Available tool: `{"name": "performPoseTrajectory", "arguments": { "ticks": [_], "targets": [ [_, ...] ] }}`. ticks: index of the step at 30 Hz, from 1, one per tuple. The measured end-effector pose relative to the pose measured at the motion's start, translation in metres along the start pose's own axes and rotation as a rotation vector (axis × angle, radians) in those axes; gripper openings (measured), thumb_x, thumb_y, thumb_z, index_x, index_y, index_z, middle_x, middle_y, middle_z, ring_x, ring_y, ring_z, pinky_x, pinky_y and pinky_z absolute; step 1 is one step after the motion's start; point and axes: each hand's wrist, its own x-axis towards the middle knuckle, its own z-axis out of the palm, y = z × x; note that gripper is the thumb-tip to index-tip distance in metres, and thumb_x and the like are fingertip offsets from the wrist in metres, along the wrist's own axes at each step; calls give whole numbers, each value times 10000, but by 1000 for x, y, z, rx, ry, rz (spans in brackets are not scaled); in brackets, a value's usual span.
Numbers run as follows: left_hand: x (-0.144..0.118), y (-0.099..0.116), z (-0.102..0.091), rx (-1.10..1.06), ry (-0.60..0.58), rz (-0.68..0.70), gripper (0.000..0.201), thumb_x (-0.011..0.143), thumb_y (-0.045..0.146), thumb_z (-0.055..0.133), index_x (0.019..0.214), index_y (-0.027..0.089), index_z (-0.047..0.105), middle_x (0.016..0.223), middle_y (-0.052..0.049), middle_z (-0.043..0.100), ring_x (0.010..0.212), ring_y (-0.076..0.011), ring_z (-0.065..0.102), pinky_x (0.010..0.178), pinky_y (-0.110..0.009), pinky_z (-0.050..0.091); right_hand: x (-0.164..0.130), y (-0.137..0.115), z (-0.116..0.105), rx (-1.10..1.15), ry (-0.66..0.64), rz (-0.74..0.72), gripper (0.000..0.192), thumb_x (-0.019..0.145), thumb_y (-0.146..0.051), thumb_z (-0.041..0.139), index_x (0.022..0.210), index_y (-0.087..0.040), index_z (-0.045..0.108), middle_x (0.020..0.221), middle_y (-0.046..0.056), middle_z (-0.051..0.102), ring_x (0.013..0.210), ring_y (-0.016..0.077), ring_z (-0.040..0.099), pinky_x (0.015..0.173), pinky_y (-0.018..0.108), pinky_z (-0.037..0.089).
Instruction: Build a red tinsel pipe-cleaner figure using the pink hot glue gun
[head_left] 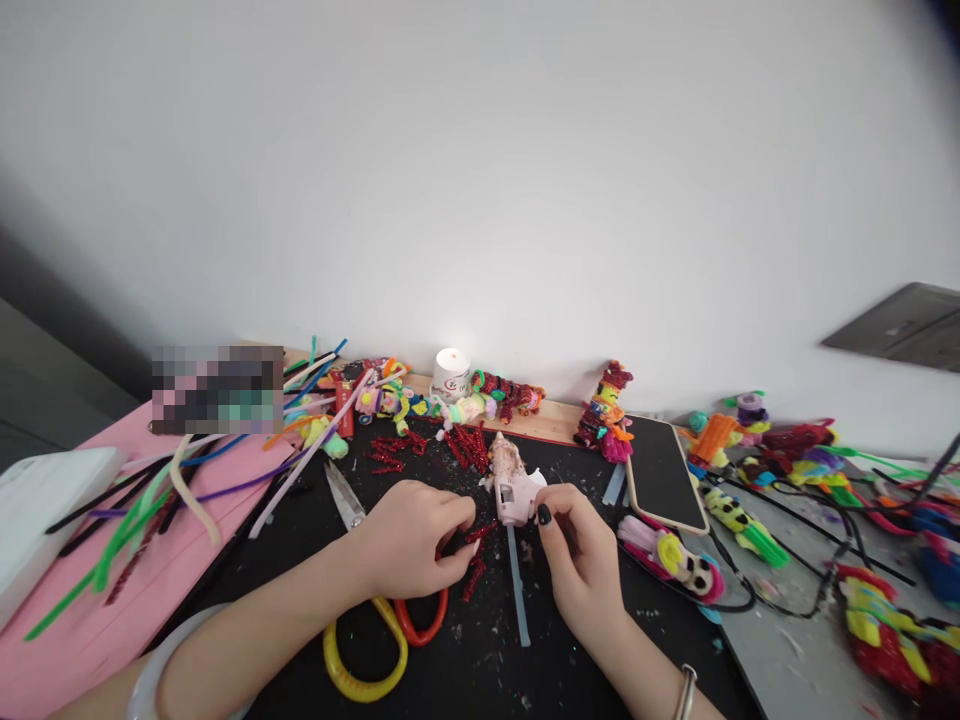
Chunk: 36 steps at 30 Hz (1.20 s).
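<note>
My left hand [420, 535] is closed in a pinch, with a short piece of red tinsel pipe cleaner [482, 533] at its fingertips. My right hand [577, 550] has thumb and forefinger drawn together right beside the pale pink glue gun [514, 503]; what they hold, if anything, is hidden. The glue gun lies between both hands, a clear glue stick [518, 590] poking out of its back toward me. More cut red tinsel pieces [466, 447] lie behind it. Under my left forearm rest scissors [365, 672] with yellow and red handles, blades apart.
Pipe cleaners [135, 520] spread over a pink sheet [52, 630] at left. A paper cup [451, 375] and pipe-cleaner figures line the wall. A red figure [606, 410] stands beside a phone [666, 470]. Further figures and black cables [795, 610] crowd the right.
</note>
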Motion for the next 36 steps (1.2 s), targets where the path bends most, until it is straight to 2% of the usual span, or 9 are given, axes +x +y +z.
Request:
{"name": "performPoseTrajectory", "arguments": {
  "ticks": [4,14,17,20,23,26,30,33,36],
  "targets": [
    [0,2,-3,-54,5,-14,109,764,218,526,785,213,420,619,64,535,517,-122,487,528,-247,320,1,-1,1,-29,18,-8,107,856,-144,443,761,-194,442,748,16,501,578,122,421,513,246,348],
    [1,0,-4,1,10,25,84,754,166,474,736,212,406,590,53,497,496,-132,480,512,-260,303,1,0,0,-75,-3,-21,136,874,-163,428,745,-193,457,733,22,517,626,142,473,537,255,368],
    [0,-1,-4,6,45,24,78,750,175,473,717,208,410,570,48,487,482,-132,473,510,-259,306,1,1,-1,-128,-27,-20,209,895,-178,412,691,-191,458,666,8,498,609,141,471,545,256,356],
    [1,-2,-3,19,98,15,75,762,187,473,709,203,423,576,40,505,491,-132,483,513,-257,312,0,3,-1,-186,-52,-11,301,904,-192,410,603,-192,411,558,-26,408,511,117,397,490,249,296],
    [3,-4,-5,57,156,-54,90,815,202,453,725,196,459,610,27,543,532,-136,523,527,-253,338,-2,4,-1,-165,-69,-6,336,918,-204,390,581,-192,390,535,-34,374,484,110,376,478,249,279],
    [6,-14,-15,123,225,-213,135,873,207,415,786,189,518,699,5,590,620,-152,579,565,-253,383,-1,5,-2,-102,-56,22,277,934,-213,352,685,-186,470,617,-7,457,554,129,442,531,256,338],
    [2,-43,-32,189,313,-435,150,900,245,437,941,207,577,942,-28,616,772,-181,613,636,-270,442,1,5,-2,-72,-26,47,191,932,-217,364,812,-190,510,736,25,527,638,153,491,585,271,383],
    [-4,-65,-37,197,291,-426,170,872,233,497,996,226,613,1083,-47,570,938,-215,595,713,-289,476,2,5,-1,-76,-29,39,189,929,-210,376,789,-196,502,732,25,531,646,158,500,590,270,391],
    [-8,-75,-35,179,258,-423,162,860,208,511,957,236,638,1108,-45,556,986,-228,586,730,-299,485,3,5,-2,-88,-29,26,190,926,-200,379,777,-197,497,724,21,534,641,156,502,589,266,392]
  ]
}}
